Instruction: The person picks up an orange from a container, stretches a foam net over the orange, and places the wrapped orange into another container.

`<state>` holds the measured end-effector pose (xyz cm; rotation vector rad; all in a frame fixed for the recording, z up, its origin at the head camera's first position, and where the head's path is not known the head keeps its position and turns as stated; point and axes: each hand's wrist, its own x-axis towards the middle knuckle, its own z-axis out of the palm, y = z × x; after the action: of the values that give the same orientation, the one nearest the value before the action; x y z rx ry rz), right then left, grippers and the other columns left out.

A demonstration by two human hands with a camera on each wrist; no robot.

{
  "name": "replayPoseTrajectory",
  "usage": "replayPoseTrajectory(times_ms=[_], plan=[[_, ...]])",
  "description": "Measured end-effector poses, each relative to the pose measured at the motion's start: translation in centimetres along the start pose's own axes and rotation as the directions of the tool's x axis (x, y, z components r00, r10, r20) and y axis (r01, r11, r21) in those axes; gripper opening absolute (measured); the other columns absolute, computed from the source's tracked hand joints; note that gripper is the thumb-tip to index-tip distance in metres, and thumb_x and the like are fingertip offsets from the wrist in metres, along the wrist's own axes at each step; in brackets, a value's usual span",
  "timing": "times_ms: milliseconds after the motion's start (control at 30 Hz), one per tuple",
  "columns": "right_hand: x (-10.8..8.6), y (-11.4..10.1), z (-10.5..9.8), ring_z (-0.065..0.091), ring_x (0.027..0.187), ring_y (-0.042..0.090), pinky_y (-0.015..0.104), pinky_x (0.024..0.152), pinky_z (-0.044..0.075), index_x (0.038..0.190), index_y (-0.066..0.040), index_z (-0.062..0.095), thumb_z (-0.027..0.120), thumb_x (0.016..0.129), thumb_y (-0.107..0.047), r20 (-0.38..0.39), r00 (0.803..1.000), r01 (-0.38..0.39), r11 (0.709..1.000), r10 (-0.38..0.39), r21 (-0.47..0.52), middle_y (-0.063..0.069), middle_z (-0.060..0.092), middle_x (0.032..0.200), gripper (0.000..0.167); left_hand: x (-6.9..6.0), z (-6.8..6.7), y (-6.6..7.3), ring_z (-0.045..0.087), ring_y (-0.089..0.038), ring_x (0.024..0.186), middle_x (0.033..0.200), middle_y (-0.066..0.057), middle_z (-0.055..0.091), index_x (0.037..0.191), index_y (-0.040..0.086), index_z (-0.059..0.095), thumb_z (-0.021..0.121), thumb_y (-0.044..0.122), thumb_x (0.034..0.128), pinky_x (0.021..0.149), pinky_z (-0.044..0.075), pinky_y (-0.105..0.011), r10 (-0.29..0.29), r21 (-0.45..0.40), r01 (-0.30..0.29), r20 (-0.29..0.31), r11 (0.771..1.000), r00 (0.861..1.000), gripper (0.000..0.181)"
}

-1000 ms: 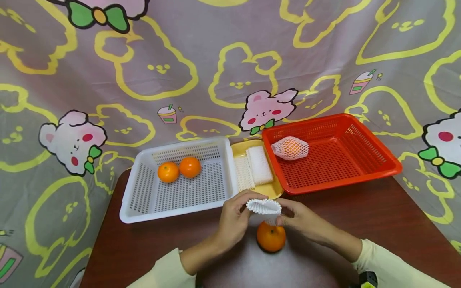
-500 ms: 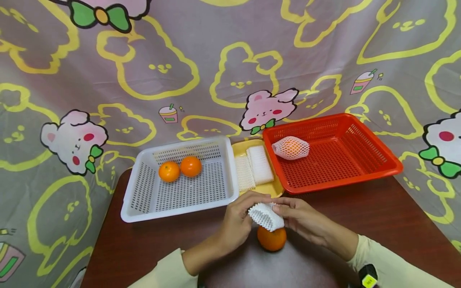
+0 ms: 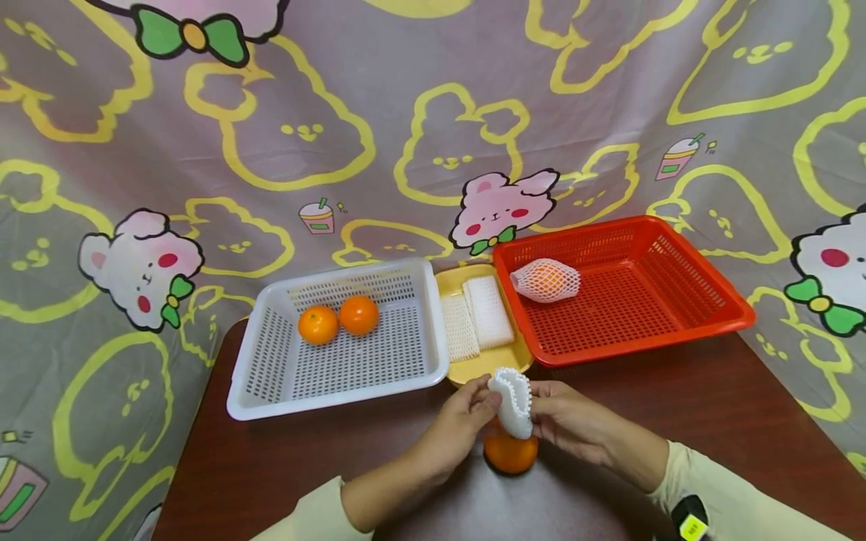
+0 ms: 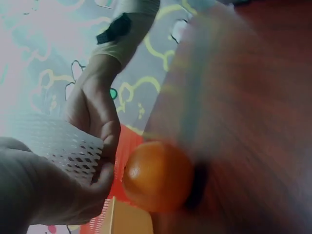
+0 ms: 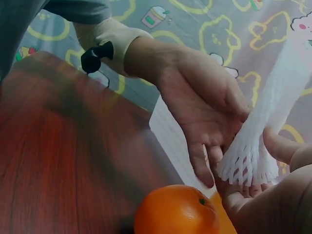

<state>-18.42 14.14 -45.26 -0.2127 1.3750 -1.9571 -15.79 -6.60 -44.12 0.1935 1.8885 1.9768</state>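
Note:
A white foam net sleeve (image 3: 512,402) stands between both hands, its rim spread at the top in the head view. The left hand (image 3: 455,430) pinches its left side between thumb and fingers. On the other side the right hand (image 3: 588,428) grips the sleeve, thumb visible in the right wrist view on the net (image 5: 253,141). Just below the sleeve an orange (image 3: 510,453) rests on the table, its top partly hidden by the net. The left wrist view shows the orange (image 4: 158,176) apart from the net's mesh end (image 4: 73,148).
A white basket (image 3: 338,394) with two oranges (image 3: 359,315) stands at the left. A yellow tray (image 3: 497,361) holds flat foam nets (image 3: 489,312). At the right, a red basket (image 3: 643,342) contains one net-wrapped orange (image 3: 546,280). A patterned cloth hangs behind.
The sleeve has turned, with its opening now narrower and more upright. The left hand's fingers have shifted from behind the rim to its left side. The orange stays in place.

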Motion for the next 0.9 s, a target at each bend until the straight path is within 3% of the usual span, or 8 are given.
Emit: replayPoseTrajectory(times_ms=[100, 200, 333, 433, 533, 667, 767, 900], plan=[[-0.3, 0.2, 0.1, 0.066, 0.105, 0.009, 0.024, 0.090, 0.057, 0.135, 0.011, 0.047, 0.054, 0.097, -0.002, -0.030, 0.999, 0.017, 1.000, -0.018, -0.024, -0.002, 0.068, 0.117, 0.040, 0.0, 0.1, 0.1, 0.063, -0.017, 0.106, 0.131, -0.022, 0.062, 0.145, -0.012, 0.042, 0.051, 0.022, 0.1084, 0.092, 0.058, -0.037, -0.105, -0.163, 0.109, 0.028, 0.981, 0.994, 0.051], [-0.6, 0.2, 0.3, 0.066, 0.107, 0.009, 0.025, 0.092, 0.057, 0.136, 0.010, 0.047, 0.054, 0.097, -0.002, -0.052, 0.998, 0.031, 0.999, -0.033, -0.030, -0.002, 0.068, 0.119, 0.041, 0.0, 0.1, 0.3, 0.064, -0.015, 0.101, 0.123, -0.016, 0.065, 0.137, -0.014, 0.049, 0.052, 0.023, 0.1078, 0.092, 0.057, -0.037, -0.168, -0.223, 0.173, 0.044, 0.959, 0.985, 0.047], [-0.9, 0.0, 0.4, 0.067, 0.108, 0.010, 0.027, 0.094, 0.057, 0.132, 0.006, 0.052, 0.054, 0.101, -0.006, -0.044, 0.998, 0.038, 0.999, -0.038, 0.006, -0.001, 0.069, 0.118, 0.034, 0.1, -0.2, 0.5, 0.064, -0.014, 0.100, 0.113, -0.009, 0.068, 0.131, -0.014, 0.055, 0.055, 0.024, 0.1067, 0.094, 0.055, -0.036, -0.209, -0.261, 0.219, 0.064, 0.940, 0.976, 0.045], [-1.1, -0.4, 0.3, 0.068, 0.108, 0.012, 0.027, 0.095, 0.058, 0.127, -0.001, 0.058, 0.049, 0.103, -0.008, -0.004, 0.999, 0.042, 0.996, -0.041, 0.077, 0.000, 0.070, 0.117, 0.026, 0.2, -0.6, 0.5, 0.064, -0.013, 0.102, 0.114, -0.007, 0.068, 0.134, -0.014, 0.053, 0.057, 0.023, 0.1053, 0.094, 0.054, -0.032, -0.189, -0.306, 0.197, 0.053, 0.932, 0.980, 0.048], [-1.1, -0.7, 0.1, 0.069, 0.107, 0.012, 0.026, 0.095, 0.057, 0.125, -0.005, 0.060, 0.043, 0.105, -0.007, 0.052, 0.997, 0.039, 0.984, -0.049, 0.174, 0.002, 0.070, 0.117, 0.026, 0.3, -0.8, 0.5, 0.064, -0.012, 0.106, 0.119, -0.005, 0.067, 0.138, -0.013, 0.050, 0.056, 0.020, 0.1051, 0.098, 0.053, -0.031, -0.133, -0.387, 0.128, 0.015, 0.913, 0.991, 0.047], [-1.2, -0.9, -0.4, 0.068, 0.107, 0.012, 0.026, 0.097, 0.056, 0.125, -0.006, 0.060, 0.036, 0.105, -0.006, 0.096, 0.992, 0.049, 0.957, -0.080, 0.287, 0.002, 0.070, 0.117, 0.031, 0.5, -1.0, 0.5, 0.063, -0.011, 0.109, 0.116, 0.000, 0.068, 0.133, -0.004, 0.054, 0.049, 0.020, 0.1077, 0.103, 0.050, -0.032, -0.062, -0.523, 0.054, 0.002, 0.850, 0.998, 0.035], [-1.5, -0.9, -0.8, 0.067, 0.104, 0.011, 0.025, 0.095, 0.056, 0.121, -0.007, 0.063, 0.032, 0.105, -0.005, 0.097, 0.989, 0.071, 0.934, -0.111, 0.351, 0.001, 0.071, 0.113, 0.035, 0.6, -1.1, 0.5, 0.064, -0.011, 0.107, 0.112, 0.002, 0.069, 0.130, 0.002, 0.055, 0.043, 0.026, 0.1098, 0.101, 0.050, -0.031, -0.040, -0.592, 0.044, 0.021, 0.805, 0.999, 0.033], [-1.9, -0.8, -1.4, 0.067, 0.101, 0.009, 0.023, 0.091, 0.056, 0.117, -0.009, 0.067, 0.028, 0.108, -0.009, 0.087, 0.988, 0.087, 0.915, -0.131, 0.394, -0.001, 0.072, 0.111, 0.040, 0.5, -1.3, 0.4, 0.067, -0.008, 0.099, 0.108, 0.003, 0.071, 0.135, -0.001, 0.051, 0.041, 0.028, 0.1113, 0.089, 0.055, -0.025, -0.062, -0.587, 0.043, -0.014, 0.809, 0.998, 0.039]])
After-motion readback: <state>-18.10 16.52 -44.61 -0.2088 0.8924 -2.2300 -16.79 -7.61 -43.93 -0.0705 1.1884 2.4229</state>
